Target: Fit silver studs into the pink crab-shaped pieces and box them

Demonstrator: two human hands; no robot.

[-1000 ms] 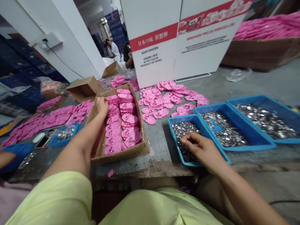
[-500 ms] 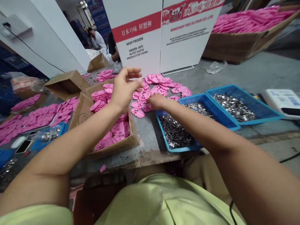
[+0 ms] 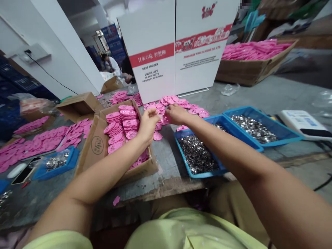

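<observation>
My left hand [image 3: 148, 126] is over the right side of an open cardboard box [image 3: 97, 145], its fingers bent and thumb drawn close to them. Whatever is between those fingertips is too small to make out. Just right of it, my right hand [image 3: 177, 114] reaches down with curled fingers to a loose pile of flat pink pieces [image 3: 198, 111]. These have wavy edges and small holes; the right fingertips are partly hidden. Inside the box stand several stacks of pink pieces [image 3: 114, 128]. A blue tray [image 3: 199, 175] of small dark metal parts lies under my right forearm.
Another blue tray [image 3: 285, 139] holds shiny metal parts, beside a white device [image 3: 303, 122]. Upright white carton panels [image 3: 158, 88] stand behind the pile. A large box [image 3: 243, 71] of pink pieces sits back right. More pink pieces [image 3: 44, 141] cover the left. Another person [image 3: 112, 64] is beyond.
My left hand has come down and toward my right hand, its fingers closing from a spread pose. My right hand stays at the pile. The view has tilted up slightly.
</observation>
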